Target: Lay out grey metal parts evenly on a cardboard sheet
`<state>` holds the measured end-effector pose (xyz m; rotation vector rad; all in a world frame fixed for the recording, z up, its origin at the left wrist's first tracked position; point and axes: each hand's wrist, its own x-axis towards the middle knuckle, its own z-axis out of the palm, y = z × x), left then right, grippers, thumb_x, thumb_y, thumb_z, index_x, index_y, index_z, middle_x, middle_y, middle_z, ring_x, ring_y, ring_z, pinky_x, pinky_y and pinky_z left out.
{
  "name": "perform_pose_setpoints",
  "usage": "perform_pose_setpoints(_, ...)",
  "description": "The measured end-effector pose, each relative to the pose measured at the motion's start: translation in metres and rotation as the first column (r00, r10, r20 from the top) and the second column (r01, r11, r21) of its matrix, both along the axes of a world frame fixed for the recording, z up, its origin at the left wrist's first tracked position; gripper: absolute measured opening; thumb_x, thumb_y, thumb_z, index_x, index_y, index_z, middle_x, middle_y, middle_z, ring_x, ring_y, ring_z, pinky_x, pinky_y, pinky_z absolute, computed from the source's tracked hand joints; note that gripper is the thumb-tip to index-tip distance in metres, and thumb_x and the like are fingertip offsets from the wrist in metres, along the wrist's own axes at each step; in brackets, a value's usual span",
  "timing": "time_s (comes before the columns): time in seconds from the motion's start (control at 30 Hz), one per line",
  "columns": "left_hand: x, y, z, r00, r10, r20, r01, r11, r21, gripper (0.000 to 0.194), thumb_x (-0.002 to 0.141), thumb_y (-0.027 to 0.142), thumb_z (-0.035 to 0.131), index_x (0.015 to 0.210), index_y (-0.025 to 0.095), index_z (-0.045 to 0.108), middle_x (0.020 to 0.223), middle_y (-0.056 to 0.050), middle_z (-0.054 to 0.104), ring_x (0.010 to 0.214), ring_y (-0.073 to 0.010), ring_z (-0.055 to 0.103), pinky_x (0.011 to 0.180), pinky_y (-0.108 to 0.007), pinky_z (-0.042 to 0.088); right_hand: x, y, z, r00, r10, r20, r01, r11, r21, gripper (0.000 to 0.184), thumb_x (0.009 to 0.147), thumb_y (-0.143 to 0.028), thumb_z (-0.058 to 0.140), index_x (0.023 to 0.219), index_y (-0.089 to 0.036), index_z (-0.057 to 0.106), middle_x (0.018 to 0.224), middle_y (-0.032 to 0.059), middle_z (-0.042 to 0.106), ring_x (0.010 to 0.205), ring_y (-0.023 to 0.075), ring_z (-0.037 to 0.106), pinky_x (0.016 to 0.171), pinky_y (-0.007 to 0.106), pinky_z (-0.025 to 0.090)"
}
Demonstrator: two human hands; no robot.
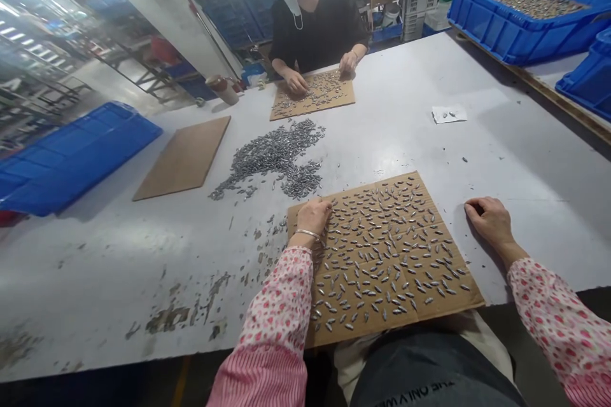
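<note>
A cardboard sheet (420, 305) lies in front of me at the table's near edge, spread with many small grey metal pieces (379, 235), pointed at the ends. My left hand (312, 219) is over its upper left corner, fingers pinched together among the pieces. Whatever is between those fingertips is too small to make out. To the right of the cardboard, my right hand (491, 222) rests on the white table with its fingers curled in, and no piece shows in it. Beyond the cardboard is a loose pile of the same grey pieces (274, 152).
Across the table a person (319, 25) handles pieces on another cardboard sheet (310, 108). A bare brown board (184, 156) lies left of the pile, beside a blue bin (81, 152). Blue crates (506, 32) stand at the right, and a white paper scrap (449, 114) holds a few pieces.
</note>
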<state>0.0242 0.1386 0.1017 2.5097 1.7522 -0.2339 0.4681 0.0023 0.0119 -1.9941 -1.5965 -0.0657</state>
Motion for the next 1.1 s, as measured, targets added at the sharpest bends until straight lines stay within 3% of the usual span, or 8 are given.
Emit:
perform_pose_setpoints(0.57, -0.003, 0.003, -0.005, 0.982, -0.125, -0.144, 0.128, 0.992, 0.011, 0.029, 0.091, 0.021, 0.04, 0.091, 0.014, 0.068, 0.09, -0.013, 0.061, 0.086, -0.0216, 0.059, 0.069, -0.028, 0.044, -0.008, 0.0, 0.009, 0.999, -0.005, -0.034, 0.004, 1.0, -0.017, 0.022, 0.083, -0.035, 0.05, 0.079, -0.021, 0.065, 0.082, 0.0078, 0.067, 0.082, 0.0247, 0.056, 0.076, 0.037, 0.043)
perform_pose_setpoints(0.8, -0.008, 0.005, -0.009, 0.979, -0.132, -0.156, 0.136, 0.991, 0.013, 0.024, 0.089, 0.021, 0.044, 0.09, 0.016, 0.067, 0.092, -0.012, 0.062, 0.089, -0.022, 0.059, 0.072, -0.029, 0.044, -0.006, 0.0, 0.005, 0.999, -0.011, -0.032, 0.01, 1.0, -0.03, 0.02, 0.083, -0.035, 0.051, 0.079, -0.021, 0.065, 0.083, 0.0068, 0.067, 0.082, 0.0237, 0.056, 0.077, 0.036, 0.042)
perform_pose_setpoints(0.93, -0.009, 0.005, -0.005, 0.993, -0.083, -0.089, 0.087, 0.995, 0.04, 0.023, 0.089, 0.031, 0.047, 0.095, 0.02, 0.066, 0.093, -0.008, 0.063, 0.089, -0.0192, 0.059, 0.071, -0.026, 0.043, -0.003, 0.001, 0.0, 1.0, 0.003, -0.026, -0.004, 1.0, -0.028, 0.019, 0.083, -0.034, 0.052, 0.079, -0.021, 0.065, 0.082, 0.0059, 0.066, 0.083, 0.0231, 0.055, 0.078, 0.036, 0.042)
perform_pose_setpoints(1.1, -0.01, 0.004, 0.003, 0.994, 0.019, 0.11, -0.023, 0.999, 0.037, 0.024, 0.089, 0.036, 0.047, 0.093, 0.024, 0.067, 0.092, -0.005, 0.064, 0.086, -0.0172, 0.059, 0.066, -0.024, 0.04, 0.001, 0.001, -0.007, 0.999, 0.017, -0.04, -0.018, 1.0, -0.023, 0.018, 0.083, -0.034, 0.052, 0.08, -0.021, 0.065, 0.082, 0.0062, 0.065, 0.085, 0.0237, 0.054, 0.079, 0.037, 0.041)
